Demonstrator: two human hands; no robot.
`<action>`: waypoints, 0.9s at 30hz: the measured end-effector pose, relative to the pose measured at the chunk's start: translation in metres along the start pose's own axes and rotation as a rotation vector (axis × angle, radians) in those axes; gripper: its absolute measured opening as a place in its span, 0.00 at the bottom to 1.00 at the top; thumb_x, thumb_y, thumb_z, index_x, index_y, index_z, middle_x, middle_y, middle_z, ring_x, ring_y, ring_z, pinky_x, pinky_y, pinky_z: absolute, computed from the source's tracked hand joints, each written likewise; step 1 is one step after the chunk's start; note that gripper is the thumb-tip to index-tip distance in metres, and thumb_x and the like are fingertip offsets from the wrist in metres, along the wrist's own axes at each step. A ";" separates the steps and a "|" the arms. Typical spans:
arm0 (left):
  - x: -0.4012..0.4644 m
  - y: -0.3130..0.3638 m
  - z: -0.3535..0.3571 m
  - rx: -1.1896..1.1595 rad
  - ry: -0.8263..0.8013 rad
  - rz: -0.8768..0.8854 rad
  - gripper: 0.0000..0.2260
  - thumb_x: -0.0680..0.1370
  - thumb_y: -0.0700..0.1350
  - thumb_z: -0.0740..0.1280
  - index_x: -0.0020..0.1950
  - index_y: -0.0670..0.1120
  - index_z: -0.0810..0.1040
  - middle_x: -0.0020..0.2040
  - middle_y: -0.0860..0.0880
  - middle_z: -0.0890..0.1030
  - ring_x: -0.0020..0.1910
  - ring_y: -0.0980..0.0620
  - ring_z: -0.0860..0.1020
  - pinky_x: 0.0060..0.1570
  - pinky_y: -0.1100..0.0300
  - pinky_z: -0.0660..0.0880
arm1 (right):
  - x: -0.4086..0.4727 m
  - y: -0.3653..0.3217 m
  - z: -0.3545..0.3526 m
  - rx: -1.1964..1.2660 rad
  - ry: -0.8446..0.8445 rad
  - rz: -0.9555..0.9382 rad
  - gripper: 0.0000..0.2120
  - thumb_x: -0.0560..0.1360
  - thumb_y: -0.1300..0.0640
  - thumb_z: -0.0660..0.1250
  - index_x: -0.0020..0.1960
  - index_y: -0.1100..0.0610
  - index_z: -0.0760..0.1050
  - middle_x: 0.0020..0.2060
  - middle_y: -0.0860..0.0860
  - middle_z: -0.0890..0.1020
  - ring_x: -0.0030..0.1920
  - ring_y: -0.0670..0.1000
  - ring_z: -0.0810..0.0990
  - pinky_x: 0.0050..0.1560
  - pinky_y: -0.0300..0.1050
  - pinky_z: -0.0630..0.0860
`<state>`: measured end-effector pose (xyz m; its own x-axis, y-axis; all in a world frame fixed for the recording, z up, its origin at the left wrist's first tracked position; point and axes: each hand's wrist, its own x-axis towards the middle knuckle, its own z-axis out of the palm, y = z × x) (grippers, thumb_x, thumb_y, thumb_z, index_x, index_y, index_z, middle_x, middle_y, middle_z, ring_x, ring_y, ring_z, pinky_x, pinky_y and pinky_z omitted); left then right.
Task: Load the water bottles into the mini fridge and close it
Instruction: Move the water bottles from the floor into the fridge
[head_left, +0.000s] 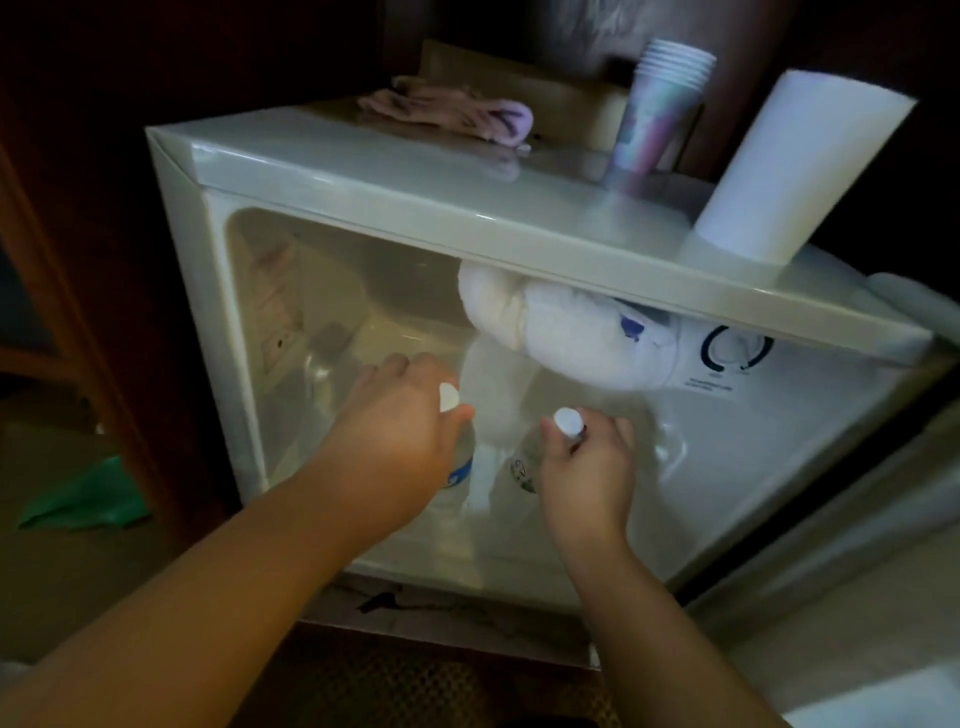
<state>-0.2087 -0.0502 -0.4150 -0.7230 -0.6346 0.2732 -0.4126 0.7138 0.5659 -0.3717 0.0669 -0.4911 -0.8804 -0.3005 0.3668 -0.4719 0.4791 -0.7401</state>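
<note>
Inside the open mini fridge (779, 426), each hand grips a water bottle: left hand (400, 415) on the left bottle (460, 467), right hand (592, 462) on the right bottle (566, 422).

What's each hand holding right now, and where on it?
Left hand grips a water bottle around its upper body, below the white cap. Right hand holds a second bottle by its neck, below its cap.

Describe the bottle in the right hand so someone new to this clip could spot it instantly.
Start at the open mini fridge and look into its lower front opening, where two hands reach in. The right hand grips a clear water bottle by its neck. Its round white cap faces the camera fully, unlike the left bottle's half-hidden cap.
</note>
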 end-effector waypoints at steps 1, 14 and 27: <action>-0.002 -0.001 -0.003 -0.009 0.011 0.018 0.12 0.83 0.53 0.63 0.62 0.47 0.74 0.52 0.49 0.72 0.53 0.48 0.72 0.55 0.52 0.71 | 0.004 -0.001 0.002 0.016 0.014 0.030 0.13 0.81 0.51 0.68 0.61 0.57 0.80 0.57 0.50 0.74 0.48 0.50 0.77 0.51 0.40 0.69; -0.005 -0.016 -0.009 -0.117 0.019 0.039 0.13 0.82 0.58 0.62 0.57 0.50 0.74 0.48 0.50 0.76 0.47 0.49 0.75 0.49 0.48 0.77 | 0.063 0.017 0.020 0.124 0.375 0.212 0.12 0.77 0.58 0.74 0.52 0.68 0.83 0.59 0.63 0.79 0.58 0.56 0.77 0.52 0.29 0.61; 0.003 -0.037 0.011 -0.155 0.005 0.045 0.13 0.80 0.60 0.62 0.56 0.52 0.74 0.48 0.54 0.74 0.47 0.53 0.74 0.48 0.52 0.75 | 0.066 0.028 0.038 -0.046 0.392 0.184 0.21 0.76 0.56 0.74 0.66 0.59 0.78 0.65 0.56 0.78 0.62 0.62 0.73 0.58 0.57 0.75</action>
<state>-0.2016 -0.0757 -0.4438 -0.7357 -0.6047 0.3050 -0.2889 0.6875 0.6662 -0.4412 0.0289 -0.5096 -0.8971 0.1252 0.4236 -0.2989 0.5342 -0.7908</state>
